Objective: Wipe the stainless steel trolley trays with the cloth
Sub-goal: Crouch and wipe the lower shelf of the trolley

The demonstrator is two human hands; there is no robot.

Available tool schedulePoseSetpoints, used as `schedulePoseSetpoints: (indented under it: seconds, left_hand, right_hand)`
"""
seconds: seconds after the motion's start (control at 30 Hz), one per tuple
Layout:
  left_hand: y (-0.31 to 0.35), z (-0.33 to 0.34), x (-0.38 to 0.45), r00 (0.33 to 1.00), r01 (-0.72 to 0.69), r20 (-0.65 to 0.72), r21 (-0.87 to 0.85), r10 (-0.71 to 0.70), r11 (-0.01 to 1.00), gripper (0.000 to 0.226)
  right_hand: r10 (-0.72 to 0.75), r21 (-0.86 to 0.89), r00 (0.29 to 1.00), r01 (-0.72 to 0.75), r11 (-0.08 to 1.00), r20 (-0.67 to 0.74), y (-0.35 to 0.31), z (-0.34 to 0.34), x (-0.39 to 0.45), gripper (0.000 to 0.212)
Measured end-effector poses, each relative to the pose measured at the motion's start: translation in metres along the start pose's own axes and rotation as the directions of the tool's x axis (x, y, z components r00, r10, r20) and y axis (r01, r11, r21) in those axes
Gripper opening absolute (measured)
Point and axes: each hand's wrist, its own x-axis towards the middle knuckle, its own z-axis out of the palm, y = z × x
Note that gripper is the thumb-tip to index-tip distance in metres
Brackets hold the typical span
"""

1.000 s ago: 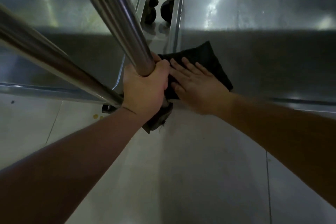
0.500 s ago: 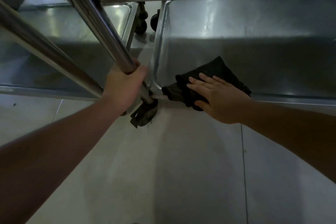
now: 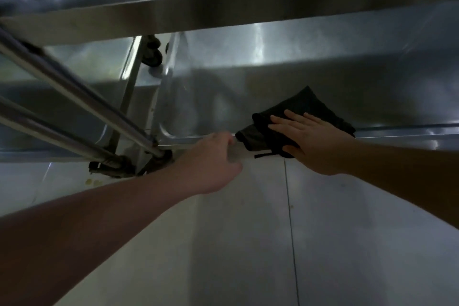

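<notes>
At centre right of the frame we press our right hand (image 3: 310, 141), fingers flat and straight, on the black cloth (image 3: 305, 109) draped over the near rim of the lower trolley tray (image 3: 273, 77); our left hand (image 3: 213, 156) curls over that rim just left of the cloth

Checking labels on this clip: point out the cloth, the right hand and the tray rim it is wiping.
cloth (image 3: 308, 103): head view, upper dark fold beyond the fingers.
right hand (image 3: 310, 141): head view, back of the hand.
tray rim (image 3: 407, 131): head view, bare near edge, right of the cloth.
</notes>
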Motion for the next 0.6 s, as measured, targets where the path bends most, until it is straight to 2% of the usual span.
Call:
schedulePoseSetpoints:
  seconds: [0.07, 0.17, 0.3, 0.6]
  left_hand:
    - [0.021, 0.008, 0.007, 0.988, -0.133, -0.070, 0.090, 0.139, 0.987, 0.061]
    - [0.041, 0.024, 0.011, 0.964, -0.227, -0.096, 0.194, 0.249, 0.954, 0.073]
    - [0.064, 0.047, 0.022, 0.938, -0.317, -0.047, 0.283, 0.344, 0.905, 0.092]
    - [0.135, 0.107, 0.054, 0.875, -0.444, -0.027, 0.354, 0.484, 0.823, 0.102]
  right_hand:
    - [0.019, -0.003, 1.000, -0.019, 1.000, -0.022, 0.014, 0.002, -0.013, 0.060]
    - [0.046, -0.009, 0.998, -0.046, 0.999, -0.037, 0.037, 0.003, -0.035, 0.059]
    - [0.091, 0.001, 0.994, -0.091, 0.996, -0.052, 0.070, -0.001, -0.069, 0.061]
    - [0.230, -0.010, 0.971, -0.231, 0.973, -0.066, 0.133, -0.011, -0.142, 0.064]
